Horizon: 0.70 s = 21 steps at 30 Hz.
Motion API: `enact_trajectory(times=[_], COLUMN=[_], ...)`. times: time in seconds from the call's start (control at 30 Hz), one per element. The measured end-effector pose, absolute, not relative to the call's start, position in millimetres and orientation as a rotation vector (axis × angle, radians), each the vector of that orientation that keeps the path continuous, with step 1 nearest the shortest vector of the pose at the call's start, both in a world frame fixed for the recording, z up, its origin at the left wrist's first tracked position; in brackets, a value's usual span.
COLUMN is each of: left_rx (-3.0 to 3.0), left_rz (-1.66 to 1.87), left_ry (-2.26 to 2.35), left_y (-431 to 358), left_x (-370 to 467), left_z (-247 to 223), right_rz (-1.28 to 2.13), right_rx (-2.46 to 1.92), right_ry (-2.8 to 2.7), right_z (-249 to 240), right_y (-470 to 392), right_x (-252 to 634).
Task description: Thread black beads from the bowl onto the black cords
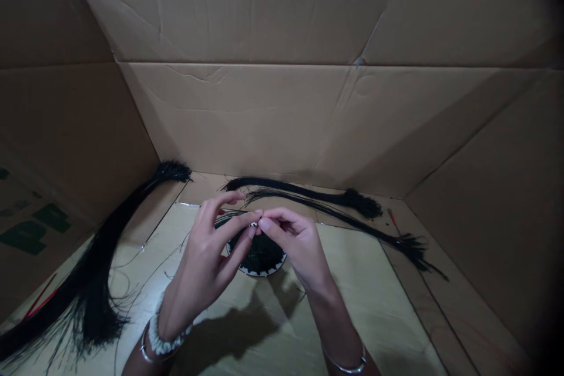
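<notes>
My left hand (211, 249) and my right hand (299, 244) meet at their fingertips near the centre. Thumb and forefinger of each are pinched together over a round dish (265, 274) with a pale, notched rim. Dark material (259, 254) fills the dish. What the fingertips pinch is too small to make out. Thin black strands (227, 215) run beside the left fingers. The other left fingers are raised and apart; the other right fingers curl in.
A thick black strand bundle (118, 217) lies along the left. Two thinner bundles, an upper one (304, 190) and a lower one (348, 221), lie behind the hands. Cardboard walls (264, 111) stand at the back and sides. A pale sheet (365, 299) covers the work surface.
</notes>
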<state>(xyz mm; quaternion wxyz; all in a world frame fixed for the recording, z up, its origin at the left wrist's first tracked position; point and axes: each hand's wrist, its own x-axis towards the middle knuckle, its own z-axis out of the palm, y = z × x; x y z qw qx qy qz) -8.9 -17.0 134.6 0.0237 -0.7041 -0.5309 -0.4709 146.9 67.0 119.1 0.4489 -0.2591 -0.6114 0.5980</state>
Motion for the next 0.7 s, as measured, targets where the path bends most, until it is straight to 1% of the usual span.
enact_trajectory(times=[0.13, 0.27, 0.53, 0.7], left_rx=[-2.153, -2.143, -2.016, -2.032], left_rz=[-1.593, -1.613, -1.699, -1.740], left_ry=[-1.703, -1.684, -1.642, -1.657], left_y=[-17.8, -15.6, -16.8, -17.5], left_x=[-11.1, -12.7, -7.1, -9.6], left_z=[135.7, 136.2, 136.5, 138.2], right_rz=[1.310, 1.184, 1.324, 1.225], right_rx=[-0.679, -0.690, -0.628, -0.600], right_ry=[-1.691, -1.778, -1.748, -1.759], right_z=[117.5, 115.5, 114.9, 119.2], right_y=[66.1, 64.4, 65.5, 63.4], right_x=[147.9, 147.8, 146.9, 146.7])
